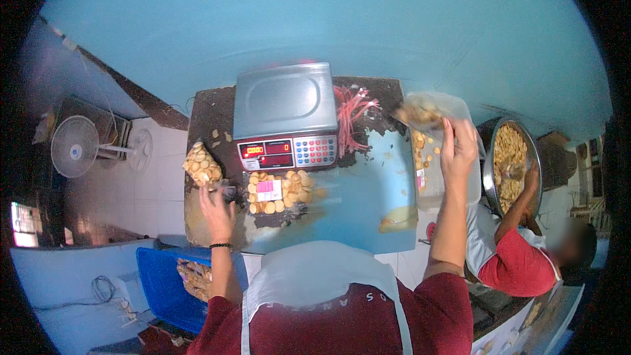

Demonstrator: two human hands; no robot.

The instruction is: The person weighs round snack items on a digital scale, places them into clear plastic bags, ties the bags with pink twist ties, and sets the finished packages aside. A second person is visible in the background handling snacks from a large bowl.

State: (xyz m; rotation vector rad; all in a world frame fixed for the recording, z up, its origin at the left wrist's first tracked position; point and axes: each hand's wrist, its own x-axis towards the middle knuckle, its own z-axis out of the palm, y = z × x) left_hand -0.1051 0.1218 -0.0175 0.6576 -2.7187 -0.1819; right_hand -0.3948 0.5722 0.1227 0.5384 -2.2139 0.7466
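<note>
My left hand point(217, 214) is at the table's left side, fingers apart, its fingertips at the near end of a clear plastic bag of round biscuits point(202, 165). My right hand point(459, 144) pinches a clear bag of biscuits point(423, 112), blurred, above a translucent plastic tub point(448, 192). Loose biscuits and a labelled pack show inside that tub. Between my hands, a flat labelled bag of biscuits point(281, 191) lies in front of a digital scale point(286, 113). Nothing rests on the scale's metal plate.
Red plastic ties point(352, 116) lie right of the scale. A blue crate point(162, 291) with bagged goods stands at lower left. At right, a co-worker point(522, 261) reaches into a large metal basin point(487, 177) of pale pieces. A pedestal fan point(75, 147) stands far left.
</note>
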